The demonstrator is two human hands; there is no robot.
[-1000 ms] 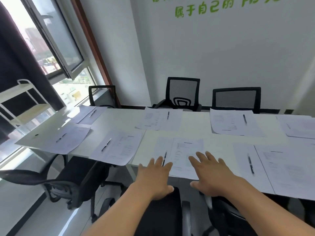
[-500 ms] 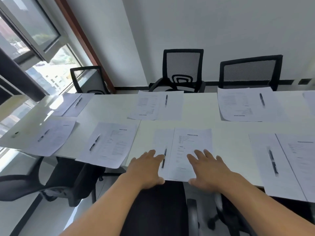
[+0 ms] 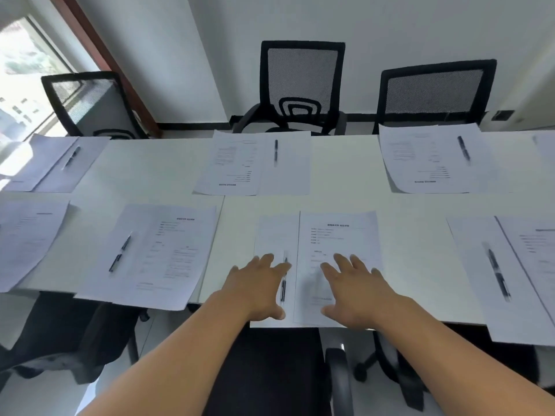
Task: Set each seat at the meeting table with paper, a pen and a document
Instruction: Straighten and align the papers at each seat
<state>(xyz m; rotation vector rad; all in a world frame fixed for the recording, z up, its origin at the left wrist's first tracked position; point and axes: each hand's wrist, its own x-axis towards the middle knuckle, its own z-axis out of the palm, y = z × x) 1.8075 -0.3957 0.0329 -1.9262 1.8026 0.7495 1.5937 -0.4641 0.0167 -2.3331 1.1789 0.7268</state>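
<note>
On the white meeting table point(image 3: 408, 205), right in front of me, lie a blank sheet point(image 3: 274, 232), a black pen point(image 3: 283, 283) and a printed document point(image 3: 339, 238). My left hand point(image 3: 255, 286) rests flat on the blank sheet with straight fingers, just left of the pen. Flat on the document's lower half lies my right hand point(image 3: 357, 289), fingers spread. Several other places hold the same set: a paper and pen set at near left point(image 3: 156, 253), another set at near right point(image 3: 498, 274), a set at far middle point(image 3: 255, 162) and a far right set point(image 3: 435, 159).
Black mesh chairs stand along the far side, one at the left point(image 3: 90, 103), one in the middle point(image 3: 300, 82), one at the right point(image 3: 432, 91). A black chair point(image 3: 270, 370) is tucked under the table below my arms. A window point(image 3: 27, 79) is at left.
The view has tilted down and closer to the table. Both hands have slid a little forward over the sheet and the document and stay flat.
</note>
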